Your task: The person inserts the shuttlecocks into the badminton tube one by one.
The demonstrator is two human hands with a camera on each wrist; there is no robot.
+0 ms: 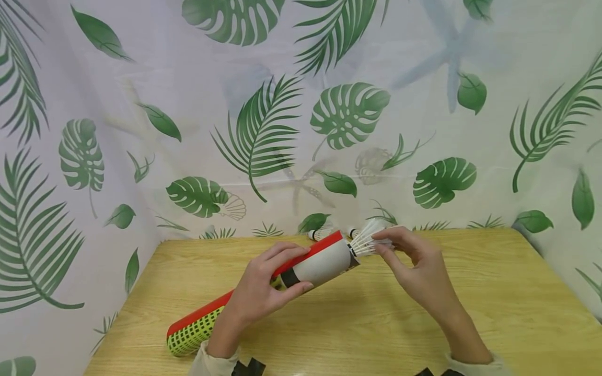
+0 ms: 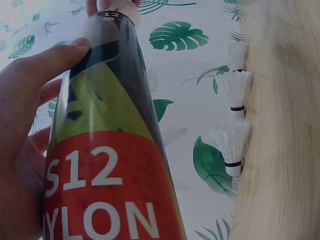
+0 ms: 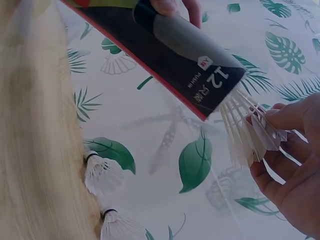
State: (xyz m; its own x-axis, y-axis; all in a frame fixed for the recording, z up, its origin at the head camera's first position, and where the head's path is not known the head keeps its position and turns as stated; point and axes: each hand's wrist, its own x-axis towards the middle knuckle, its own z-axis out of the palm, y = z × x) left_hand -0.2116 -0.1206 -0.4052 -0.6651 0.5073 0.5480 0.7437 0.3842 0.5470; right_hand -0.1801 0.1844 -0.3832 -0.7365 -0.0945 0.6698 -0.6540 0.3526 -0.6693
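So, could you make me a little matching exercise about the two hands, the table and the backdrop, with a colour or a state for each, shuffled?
Things:
1. Left hand
2. Right hand
3. Table
4. Backdrop

Colour or state:
A. Yellowish, with wood grain
B. Pinches a white shuttlecock
C. Pale, with a green leaf pattern
D. Grips a tube

Right pairs: 1-D, 2-B, 3-A, 4-C

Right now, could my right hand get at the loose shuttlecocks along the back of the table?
Probably not: your right hand is pinching another shuttlecock at the mouth of the tube, and in the head view both partly hide the loose shuttlecocks. Once free, it could likely reach around.
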